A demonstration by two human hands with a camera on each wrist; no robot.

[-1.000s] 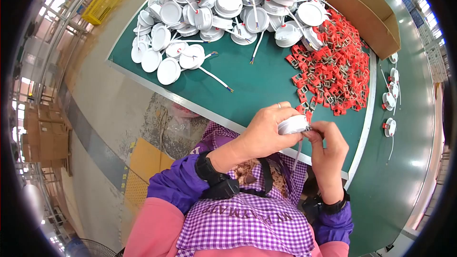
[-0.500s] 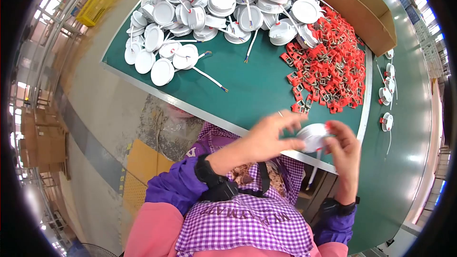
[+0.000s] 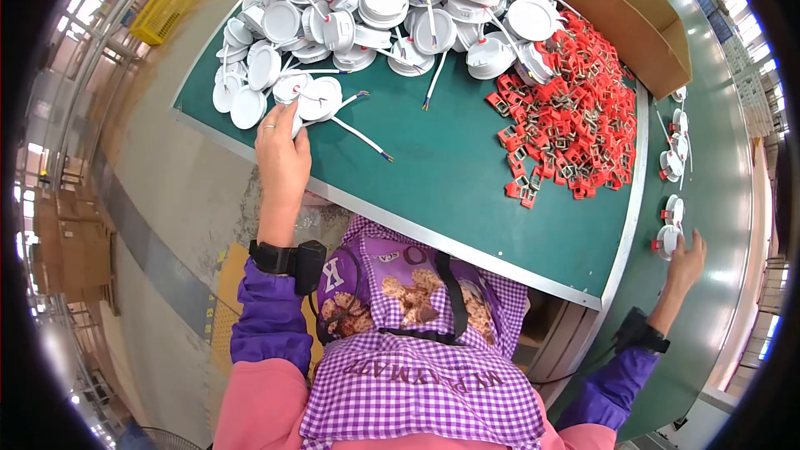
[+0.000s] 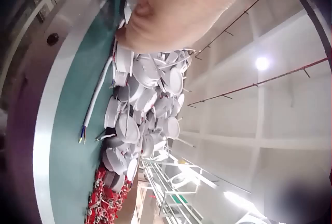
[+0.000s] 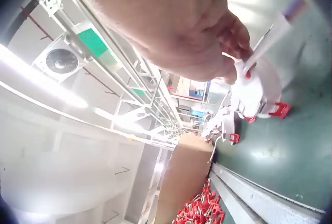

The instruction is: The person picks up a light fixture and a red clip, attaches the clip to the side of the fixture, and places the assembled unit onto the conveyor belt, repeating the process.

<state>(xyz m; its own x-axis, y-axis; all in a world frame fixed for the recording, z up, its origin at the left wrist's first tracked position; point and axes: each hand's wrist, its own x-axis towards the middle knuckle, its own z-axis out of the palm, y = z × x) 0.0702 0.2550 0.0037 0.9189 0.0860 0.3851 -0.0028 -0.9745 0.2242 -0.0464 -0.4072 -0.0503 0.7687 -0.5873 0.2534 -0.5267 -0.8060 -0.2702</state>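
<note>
At the front left of a heap of white round downlights with cable tails, my left hand pinches one downlight between thumb and fingers. The hand covers most of that light. Out on the right, my right hand is beside a white downlight with red clips, lying on the long green surface. Its fingers are extended, with the thumb right at the light's rim. In the right wrist view the fingertips lie close to the light's cable.
Red clips with metal parts form a pile on the right of the green table. A cardboard box stands behind them. More clipped downlights line the long green surface. A metal edge runs along the table's front.
Both hands were together around one downlight over the table front. They have parted: the left went to the heap, and the right carried that downlight to the row on the right.
</note>
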